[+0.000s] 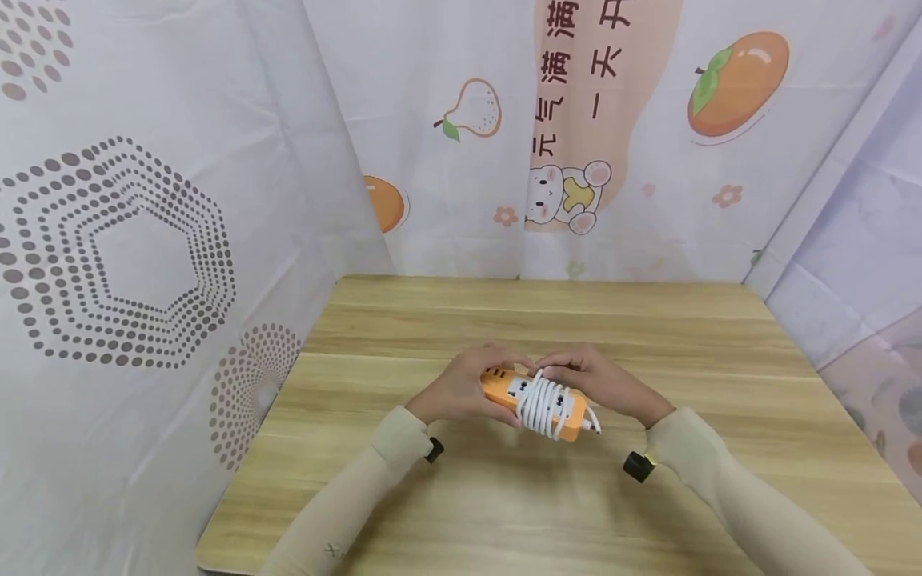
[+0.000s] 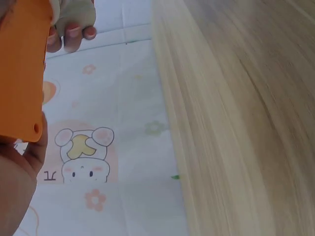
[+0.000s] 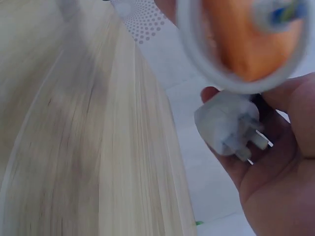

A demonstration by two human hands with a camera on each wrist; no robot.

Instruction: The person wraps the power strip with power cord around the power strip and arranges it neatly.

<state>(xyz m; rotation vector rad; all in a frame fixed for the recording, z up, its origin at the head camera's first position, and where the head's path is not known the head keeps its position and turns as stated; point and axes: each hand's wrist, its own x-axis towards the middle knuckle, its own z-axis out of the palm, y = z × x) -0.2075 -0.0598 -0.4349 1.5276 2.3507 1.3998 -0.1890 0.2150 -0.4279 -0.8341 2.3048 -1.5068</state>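
An orange power strip with white socket faces is held above the table, tilted down to the right. White cord is wound several times around its right half. My left hand grips the strip's left end, thumb along the near side; the strip's plain underside fills the upper left of the left wrist view. At the far side of the coil, my right hand holds a white plug, its prongs facing the palm. A blurred cord loop crosses the strip's end, where blue and yellow-green show at a white stub.
The wood-grain table lies beneath both hands. Printed white curtains hang behind it and at both sides. Dark small devices are strapped at the wrists, over light sleeves.
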